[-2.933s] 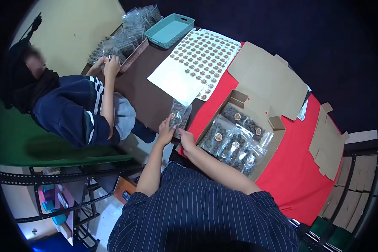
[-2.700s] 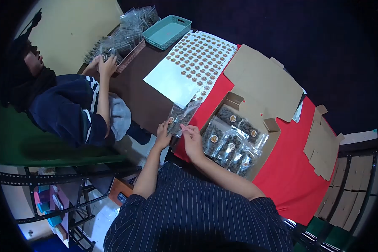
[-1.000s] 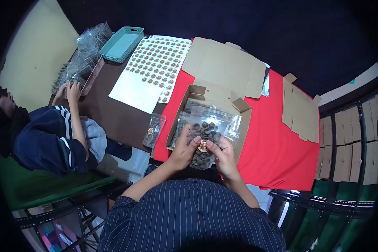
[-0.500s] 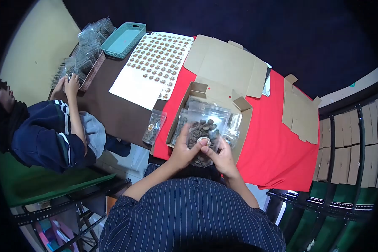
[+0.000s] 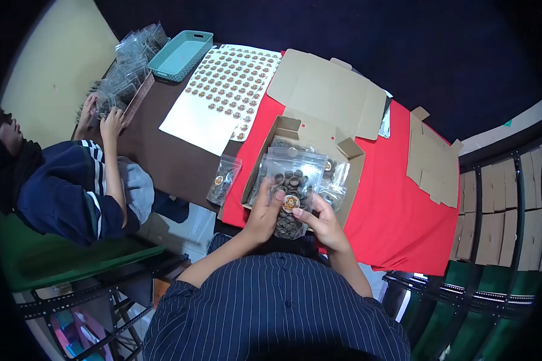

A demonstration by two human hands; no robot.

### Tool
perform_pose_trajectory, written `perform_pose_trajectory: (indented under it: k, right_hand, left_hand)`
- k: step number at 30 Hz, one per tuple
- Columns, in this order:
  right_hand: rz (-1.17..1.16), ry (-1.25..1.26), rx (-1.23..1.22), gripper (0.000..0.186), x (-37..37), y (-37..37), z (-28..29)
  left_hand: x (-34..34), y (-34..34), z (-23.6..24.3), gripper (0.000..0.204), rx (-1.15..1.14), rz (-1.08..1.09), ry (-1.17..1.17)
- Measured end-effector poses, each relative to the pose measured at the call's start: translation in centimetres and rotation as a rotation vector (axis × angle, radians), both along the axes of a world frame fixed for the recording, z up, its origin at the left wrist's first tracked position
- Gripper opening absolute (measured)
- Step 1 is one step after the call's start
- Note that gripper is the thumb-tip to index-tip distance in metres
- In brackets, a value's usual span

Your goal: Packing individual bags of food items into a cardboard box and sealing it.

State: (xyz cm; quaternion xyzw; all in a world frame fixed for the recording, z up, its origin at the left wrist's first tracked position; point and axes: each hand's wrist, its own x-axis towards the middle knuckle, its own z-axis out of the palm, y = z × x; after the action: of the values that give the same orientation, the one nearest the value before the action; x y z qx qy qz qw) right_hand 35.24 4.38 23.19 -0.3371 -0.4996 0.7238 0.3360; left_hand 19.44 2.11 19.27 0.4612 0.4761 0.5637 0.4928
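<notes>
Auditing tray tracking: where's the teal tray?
The teal tray is in the head view's upper left, on the brown table, between the piled clear bags and the sticker sheets.

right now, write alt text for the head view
Left hand and right hand hold a clear plastic bag of dark pieces with a round orange-brown sticker at an open brown cardboard box on red cloth. At left, a person in navy handles another clear bag.

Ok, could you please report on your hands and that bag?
Left fingers and right fingers holding stickered clear bag. Open carton just beyond. Nothing seen in the way.
</notes>
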Motion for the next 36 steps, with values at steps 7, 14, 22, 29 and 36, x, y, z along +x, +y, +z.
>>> perform_pose_trajectory:
  k: [7,14,22,29,36]
  right_hand:
    - [-0.226,0.102,-0.023,0.033,-1.8,-0.3,-0.1]
    - [-0.162,0.164,-0.061,0.022,-0.8,0.1,-0.7]
    - [-0.026,-0.014,-0.079,0.029,0.6,1.0,-1.1]
    - [-0.371,-0.003,0.124,0.026,0.7,2.2,-1.0]
    - [-0.455,-0.184,0.31,0.009,-0.7,1.1,-0.3]
  left_hand:
    - [0.4,0.0,1.3,0.049,0.084,-0.034,-0.078]
    - [0.0,-0.2,1.0,0.056,0.039,-0.131,0.088]
    - [0.2,0.2,-1.9,0.051,0.015,-0.136,-0.1]
    - [-0.1,-0.2,0.9,0.052,-0.012,-0.249,0.209]
    - [-0.9,1.5,0.0,0.033,0.174,-0.148,0.076]
